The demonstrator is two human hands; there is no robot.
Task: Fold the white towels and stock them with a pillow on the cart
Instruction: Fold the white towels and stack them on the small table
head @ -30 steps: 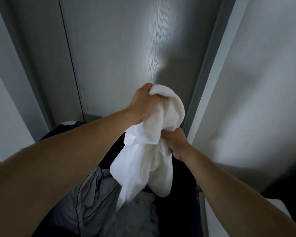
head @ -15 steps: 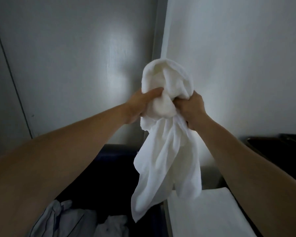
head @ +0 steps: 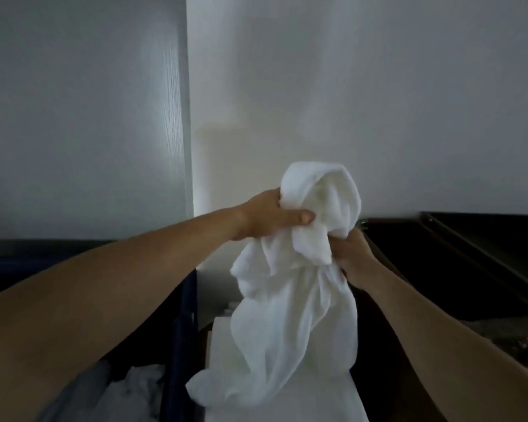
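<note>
I hold the white towel [head: 290,306] bunched up at chest height in front of the wall [head: 348,86]. As I judge it, that lets the loose length hang free so I can find an edge before folding, since nothing about it is squared yet. Its tail drapes down over a flat white surface [head: 326,400] directly below, which looks like the place to lay it out, though I cannot tell whether that is a shelf of the cart or linen already folded. My left hand [head: 265,216] clamps the top of the bundle, with the thumb laid straight across the cloth and the other fingers hidden behind it. A rounded wad of towel bulges above that grip. My right hand [head: 352,254] sits lower and just beside it, with the fingers curled tight into the gathered middle of the cloth. Neither hand is spread, and both are closed around the fabric with only a short span between them. To my left a dark bin [head: 182,315] holds crumpled linen [head: 137,388]. To my right a dark tray [head: 476,251] runs along the wall, its contents too dim to read.
</note>
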